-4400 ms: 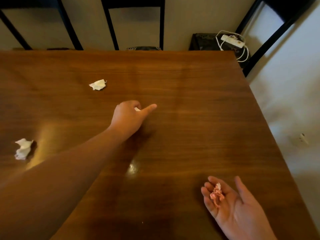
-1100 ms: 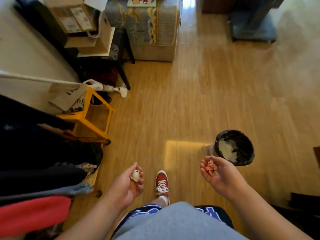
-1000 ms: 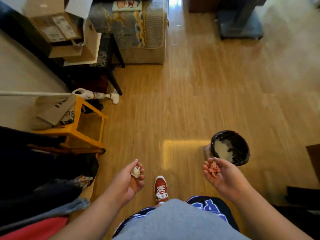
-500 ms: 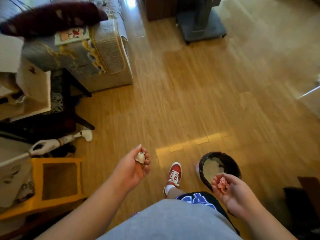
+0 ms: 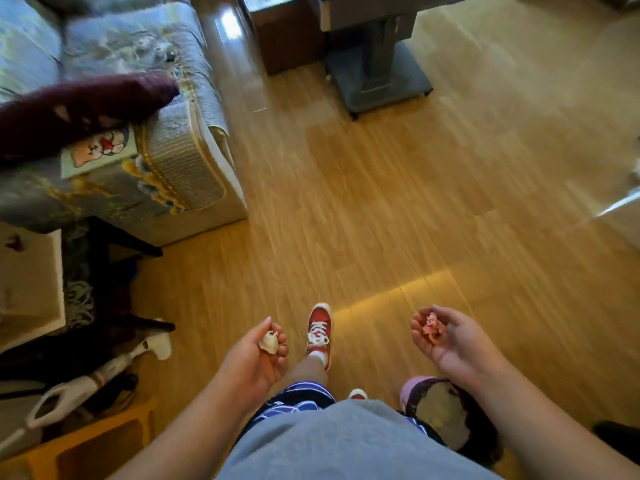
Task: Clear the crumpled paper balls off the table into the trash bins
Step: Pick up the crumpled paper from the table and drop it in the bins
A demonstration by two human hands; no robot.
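- We look down over a wooden floor [image 5: 398, 209], standing, with both our forearms raised in front of a grey shirt [image 5: 346, 445].
- Our left hand [image 5: 254, 362] is palm-up with the fingers curled in, pinching a white paper ball [image 5: 269, 342] between thumb and fingertips; the ball sits at the top of the hand, above the floor.
- Our right hand [image 5: 450, 344] is cupped palm-up, fingers loosely bent around a pink paper ball [image 5: 431, 326] that lies in the hollow near the fingertips.
- The two hands are well apart, with a red sneaker [image 5: 319, 329] with white laces on the floor between them.
- A trash bin [image 5: 446, 417] lined with a dark bag stands on the floor just below our right wrist, partly hidden by the forearm and shirt; pale paper shows inside it, and a pink rim edge peeks out on its left.
- The pink paper ball is held beyond the bin's far rim, not over the opening as far as we can tell.
- To the left sits a grey patterned sofa [image 5: 166, 157] with a dark red cushion [image 5: 79, 109] on it.
- Lower left, a yellow stool [image 5: 97, 441] stands next to a white handheld vacuum [image 5: 114, 368] lying among dark things.
- At the top, a grey stand base [image 5: 377, 81] rests on the floor beside a dark brown cabinet [image 5: 284, 39].
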